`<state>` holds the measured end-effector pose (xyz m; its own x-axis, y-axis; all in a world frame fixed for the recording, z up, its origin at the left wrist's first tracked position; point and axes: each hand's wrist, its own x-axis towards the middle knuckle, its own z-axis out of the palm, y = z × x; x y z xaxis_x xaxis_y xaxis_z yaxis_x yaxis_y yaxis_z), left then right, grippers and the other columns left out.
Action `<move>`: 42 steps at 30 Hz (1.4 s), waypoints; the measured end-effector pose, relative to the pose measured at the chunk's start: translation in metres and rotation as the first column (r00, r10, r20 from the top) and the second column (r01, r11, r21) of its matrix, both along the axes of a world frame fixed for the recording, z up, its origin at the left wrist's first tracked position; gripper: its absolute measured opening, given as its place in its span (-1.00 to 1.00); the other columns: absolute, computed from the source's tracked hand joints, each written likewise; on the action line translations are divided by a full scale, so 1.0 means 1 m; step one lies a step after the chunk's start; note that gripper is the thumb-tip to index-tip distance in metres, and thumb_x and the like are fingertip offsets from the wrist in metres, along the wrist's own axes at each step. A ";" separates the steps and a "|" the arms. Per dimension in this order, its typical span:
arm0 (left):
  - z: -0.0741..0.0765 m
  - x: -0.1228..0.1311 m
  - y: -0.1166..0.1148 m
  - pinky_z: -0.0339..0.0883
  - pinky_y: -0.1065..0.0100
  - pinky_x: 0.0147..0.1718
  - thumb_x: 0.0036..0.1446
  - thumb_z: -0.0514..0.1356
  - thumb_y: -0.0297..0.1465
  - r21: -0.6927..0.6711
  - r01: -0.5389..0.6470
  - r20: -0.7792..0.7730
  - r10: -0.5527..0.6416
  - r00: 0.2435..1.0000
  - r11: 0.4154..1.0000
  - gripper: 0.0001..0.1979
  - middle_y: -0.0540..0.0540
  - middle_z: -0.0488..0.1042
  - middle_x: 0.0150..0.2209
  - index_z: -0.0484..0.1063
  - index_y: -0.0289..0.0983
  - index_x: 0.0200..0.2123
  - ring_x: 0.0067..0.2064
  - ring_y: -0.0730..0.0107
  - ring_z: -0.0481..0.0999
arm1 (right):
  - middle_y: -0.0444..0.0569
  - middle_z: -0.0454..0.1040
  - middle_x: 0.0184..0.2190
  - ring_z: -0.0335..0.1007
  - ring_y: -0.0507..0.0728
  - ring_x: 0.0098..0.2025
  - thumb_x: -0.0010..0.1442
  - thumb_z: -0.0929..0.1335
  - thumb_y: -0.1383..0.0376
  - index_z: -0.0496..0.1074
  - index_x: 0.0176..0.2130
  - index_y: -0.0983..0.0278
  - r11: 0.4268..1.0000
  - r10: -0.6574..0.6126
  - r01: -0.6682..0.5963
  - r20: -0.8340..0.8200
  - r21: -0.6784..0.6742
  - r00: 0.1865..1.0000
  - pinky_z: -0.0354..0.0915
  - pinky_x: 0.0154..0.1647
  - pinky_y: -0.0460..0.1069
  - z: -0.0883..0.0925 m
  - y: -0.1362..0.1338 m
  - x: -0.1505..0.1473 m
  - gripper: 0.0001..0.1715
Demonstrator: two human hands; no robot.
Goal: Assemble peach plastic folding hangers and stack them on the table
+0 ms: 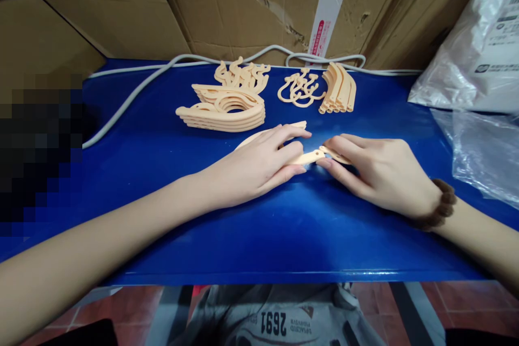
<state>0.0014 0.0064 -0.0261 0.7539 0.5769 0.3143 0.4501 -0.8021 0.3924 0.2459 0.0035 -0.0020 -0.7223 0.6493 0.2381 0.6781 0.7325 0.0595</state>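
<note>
In the middle of the blue table [284, 238], my left hand [263, 159] is closed over a beige plastic hanger piece [310, 157], whose end with a small hole sticks out past the fingers. My right hand [365, 165] pinches a second slim beige piece [336, 155] at that end; the two pieces meet or overlap there, and most of the second lies under the fingers. Another part of the beige plastic [253, 138] shows behind my left hand. Whether it belongs to the held piece is hidden.
Behind the hands lie stacked curved hanger arms [227, 119], wavy beige pieces [243, 75], loose hooks [300, 89] and a bundle of curved tubes [339, 89]. A white cable [162, 65] runs along cardboard boxes [243, 11]. Clear plastic bags [466, 65] are at right.
</note>
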 end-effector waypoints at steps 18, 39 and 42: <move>-0.004 0.000 0.000 0.10 -0.04 0.34 0.43 -0.04 -0.29 0.017 0.007 -0.017 -0.007 1.000 1.000 -0.77 -0.24 0.29 0.26 0.35 -0.25 -0.16 0.38 0.10 0.16 | -0.06 0.49 -0.44 0.39 0.04 -0.49 0.47 0.05 0.07 0.38 -0.28 0.28 0.992 0.055 -0.054 0.004 -0.115 0.998 -0.01 -0.49 -0.06 -0.004 0.003 0.000 -0.47; -0.003 0.000 0.000 0.11 0.04 0.33 0.45 -0.06 -0.30 0.015 0.025 -0.040 -0.025 0.999 1.000 -0.75 -0.23 0.29 0.26 0.34 -0.27 -0.16 0.40 0.15 0.12 | -0.12 0.35 -0.56 0.26 0.03 -0.53 0.44 0.18 0.16 0.39 -0.39 0.26 0.888 0.115 -0.206 0.234 0.412 0.965 -0.01 -0.49 -0.03 0.001 -0.001 -0.003 -0.58; -0.003 -0.001 0.001 0.11 0.02 0.33 0.44 -0.05 -0.30 0.021 0.033 -0.043 -0.032 0.999 0.999 -0.76 -0.24 0.29 0.25 0.34 -0.26 -0.17 0.39 0.13 0.12 | -0.13 0.34 -0.55 0.29 0.04 -0.52 0.43 0.19 0.16 0.39 -0.38 0.26 0.883 0.122 -0.215 0.237 0.418 0.964 0.01 -0.50 -0.03 0.002 0.000 -0.003 -0.59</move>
<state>0.0009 0.0070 -0.0294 0.7850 0.5455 0.2936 0.4399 -0.8245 0.3559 0.2429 0.0033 -0.0001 -0.8734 0.3767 0.3087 0.4866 0.7025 0.5193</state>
